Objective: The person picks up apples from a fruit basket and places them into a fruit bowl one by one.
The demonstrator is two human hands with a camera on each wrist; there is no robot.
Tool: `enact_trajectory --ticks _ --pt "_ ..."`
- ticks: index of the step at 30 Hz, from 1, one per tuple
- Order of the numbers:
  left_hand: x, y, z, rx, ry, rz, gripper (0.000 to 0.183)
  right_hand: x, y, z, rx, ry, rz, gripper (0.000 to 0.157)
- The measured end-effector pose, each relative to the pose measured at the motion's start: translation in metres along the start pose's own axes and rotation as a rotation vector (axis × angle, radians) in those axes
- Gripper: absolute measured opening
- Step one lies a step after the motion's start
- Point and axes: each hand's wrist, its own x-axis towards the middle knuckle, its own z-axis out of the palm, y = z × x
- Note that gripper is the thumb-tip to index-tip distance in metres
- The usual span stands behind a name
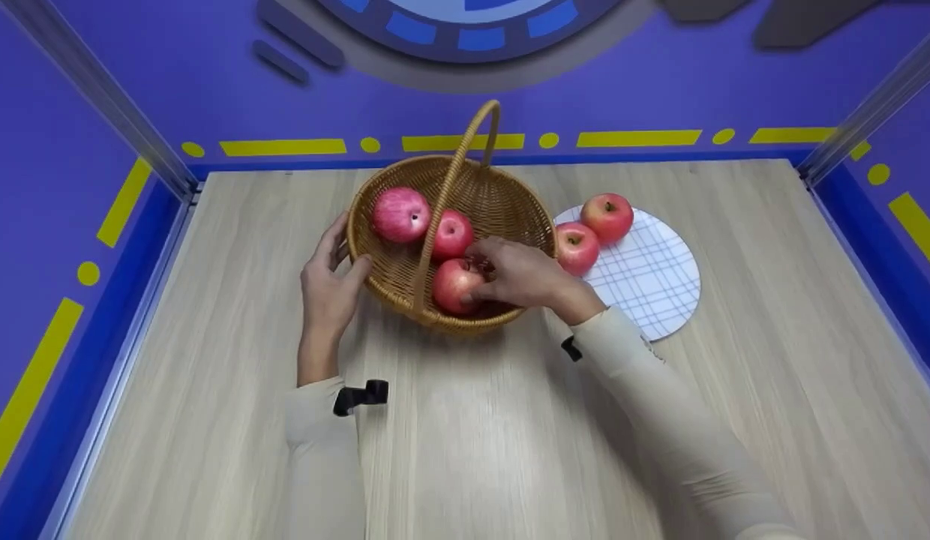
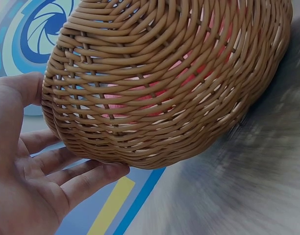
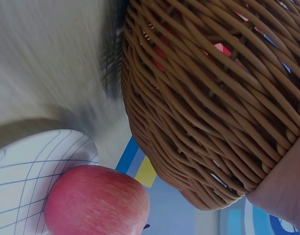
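Note:
A brown wicker basket (image 1: 511, 202) with a tall arched handle stands at the back middle of the table. My left hand (image 1: 331, 289) grips its left rim, the thumb at the rim and the fingers along the outside wall. Inside lie a large streaked pink-red apple (image 1: 400, 215), a smaller red apple (image 1: 453, 234) partly behind the handle, and a red-yellow apple (image 1: 456, 286) at the near side. Reaching over the right rim, my right hand (image 1: 525, 275) holds this near apple between thumb and fingers. In the right wrist view the basket wall (image 3: 204, 112) hides those fingers.
Right of the basket lies a round white plate (image 1: 656, 289) with blue checked lines. Two apples sit on its far left part, one red-yellow apple (image 1: 607, 217) behind another apple (image 1: 577, 249) close beside the basket. Blue panels (image 1: 630, 105) wall off the table's back and sides.

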Motion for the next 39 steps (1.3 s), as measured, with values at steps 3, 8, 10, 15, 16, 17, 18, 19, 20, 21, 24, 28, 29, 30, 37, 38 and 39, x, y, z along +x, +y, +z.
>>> enact_trajectory --ticks 3,8,10,15,16,17,18,19,20,21,24,28,29,30,37,38,39 --pt "-0.0005 0.0013 -0.0001 0.008 0.000 -0.010 0.067 0.0002 0.0000 0.0009 -0.024 -0.016 -0.009 0.060" --pt "-0.0003 0.0012 -0.0007 0.003 -0.002 -0.010 0.067 0.0001 -0.0001 0.0020 -0.023 -0.025 -0.022 0.059" --pt "-0.0005 0.0013 -0.0008 0.003 -0.001 -0.008 0.067 0.0006 0.0000 0.0023 -0.001 -0.028 -0.030 0.058" --pt "-0.0001 0.0020 -0.0004 0.003 -0.001 0.002 0.068 0.0026 0.0016 0.0035 0.073 -0.037 -0.070 0.055" --pt "0.0002 0.0019 -0.0003 0.003 -0.002 0.003 0.068 0.0029 0.0019 0.0038 0.085 -0.036 -0.076 0.055" --pt "0.0004 0.0017 -0.0002 0.001 -0.003 0.005 0.068 0.0030 0.0022 0.0042 0.095 -0.033 -0.078 0.055" --pt "0.0006 0.0013 -0.0002 0.001 -0.004 0.005 0.068 0.0028 0.0022 0.0045 0.103 -0.030 -0.079 0.056" --pt "0.0007 0.0008 -0.0004 -0.001 -0.005 0.004 0.067 0.0028 0.0024 0.0049 0.109 -0.027 -0.082 0.056" --pt "0.0010 0.0002 -0.0006 -0.005 -0.008 0.006 0.067 0.0028 0.0025 0.0053 0.114 -0.021 -0.087 0.056" --pt "0.0012 -0.0005 -0.0010 -0.007 -0.011 0.007 0.066 0.0028 0.0025 0.0057 0.118 -0.016 -0.092 0.057" --pt "0.0018 -0.0015 -0.0016 -0.021 -0.017 0.012 0.066 0.0025 0.0025 0.0066 0.126 0.000 -0.117 0.060" --pt "0.0021 -0.0015 -0.0017 -0.024 -0.018 0.020 0.066 0.0015 0.0028 0.0071 0.119 0.024 -0.130 0.066" --pt "0.0023 -0.0017 -0.0017 -0.020 -0.017 0.019 0.066 0.0011 0.0029 0.0071 0.116 0.030 -0.128 0.067" --pt "0.0024 -0.0016 -0.0016 -0.020 -0.017 0.016 0.066 0.0006 0.0028 0.0068 0.114 0.037 -0.123 0.068" --pt "0.0019 -0.0009 -0.0016 -0.024 -0.018 -0.015 0.066 -0.0026 0.0022 0.0048 0.118 0.095 -0.117 0.067" --pt "0.0014 -0.0006 -0.0018 -0.023 -0.018 -0.019 0.067 -0.0027 0.0026 0.0045 0.117 0.106 -0.125 0.067" --pt "0.0011 -0.0005 -0.0019 -0.022 -0.017 -0.022 0.067 -0.0027 0.0027 0.0040 0.115 0.117 -0.136 0.068"
